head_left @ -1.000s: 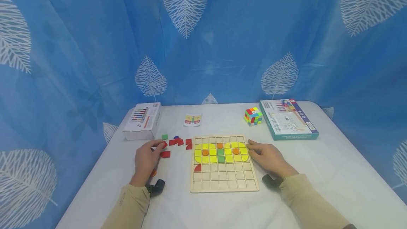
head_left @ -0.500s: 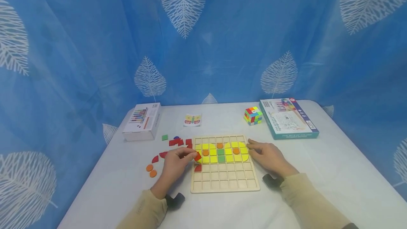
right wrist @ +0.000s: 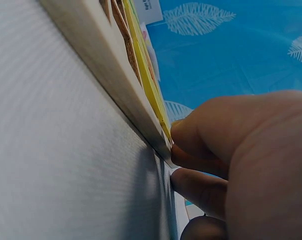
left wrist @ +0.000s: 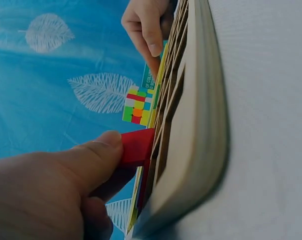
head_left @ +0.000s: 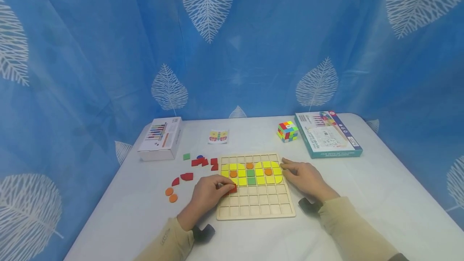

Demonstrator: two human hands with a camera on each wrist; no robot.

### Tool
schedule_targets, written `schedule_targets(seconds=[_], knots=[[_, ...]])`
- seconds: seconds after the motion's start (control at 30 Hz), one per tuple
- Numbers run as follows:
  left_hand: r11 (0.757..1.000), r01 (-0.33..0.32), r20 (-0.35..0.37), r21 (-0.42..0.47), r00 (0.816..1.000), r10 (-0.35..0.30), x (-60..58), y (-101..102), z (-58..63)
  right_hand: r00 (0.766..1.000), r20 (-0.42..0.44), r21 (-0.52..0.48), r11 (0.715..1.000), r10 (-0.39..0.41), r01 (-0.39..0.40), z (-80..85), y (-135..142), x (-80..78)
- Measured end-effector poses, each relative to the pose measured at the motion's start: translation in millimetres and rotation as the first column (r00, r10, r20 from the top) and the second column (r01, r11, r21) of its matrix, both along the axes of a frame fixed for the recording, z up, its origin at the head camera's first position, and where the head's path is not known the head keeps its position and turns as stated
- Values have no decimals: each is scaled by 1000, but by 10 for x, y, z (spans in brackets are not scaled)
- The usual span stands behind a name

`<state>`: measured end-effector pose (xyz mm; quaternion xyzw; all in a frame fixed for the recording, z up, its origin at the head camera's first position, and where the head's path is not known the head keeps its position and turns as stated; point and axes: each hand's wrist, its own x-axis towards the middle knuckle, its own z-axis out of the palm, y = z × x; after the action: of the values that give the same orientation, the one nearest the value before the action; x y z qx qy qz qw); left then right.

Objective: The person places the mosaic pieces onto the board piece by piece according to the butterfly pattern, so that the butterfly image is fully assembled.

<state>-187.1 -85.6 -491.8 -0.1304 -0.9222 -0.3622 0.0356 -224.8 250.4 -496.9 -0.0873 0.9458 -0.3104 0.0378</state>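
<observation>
My left hand pinches a red square tile between thumb and fingers. It holds the tile at the left side of the wooden grid board, in the row just below the yellow tiles. In the left wrist view the tile stands tilted, one edge right at the grid. My right hand grips the board's right edge near the far corner, thumb and curled fingers at the rim in the right wrist view. Orange discs and green squares lie among the yellow tiles.
Left of the board lie loose red tiles, two orange discs, a green square and a blue disc. Behind stand a white box, a pattern card, a puzzle cube and a teal-edged box.
My left hand has carried the red square tile rightward from the loose pile, over the board's left side, then down to the row below the yellow tiles. The right hand stays at the board's edge.
</observation>
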Motion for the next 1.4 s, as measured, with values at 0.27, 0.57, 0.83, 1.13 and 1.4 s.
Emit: schedule_targets(seconds=[0.27,0.57,0.83,1.13,1.4], knots=[[997,37,0,-69,999,-37,-14,3,-12,1000,6,7,1000,-3,3,-14,14,-5],[992,42,-24,-119,999,-45,-19,18,-32,1000,8,2,1000,-5,5,-21,18,-3],[991,-37,-61,-131,998,30,-3,-56,18,1000,19,3,1000,-4,4,-14,18,2],[873,-346,-7,-344,931,366,-56,-686,291,999,33,-4,1000,-12,12,-25,-1,-12],[884,-320,64,-341,930,362,-151,-964,184,1000,28,-1,1000,-10,10,-18,-1,-13]])
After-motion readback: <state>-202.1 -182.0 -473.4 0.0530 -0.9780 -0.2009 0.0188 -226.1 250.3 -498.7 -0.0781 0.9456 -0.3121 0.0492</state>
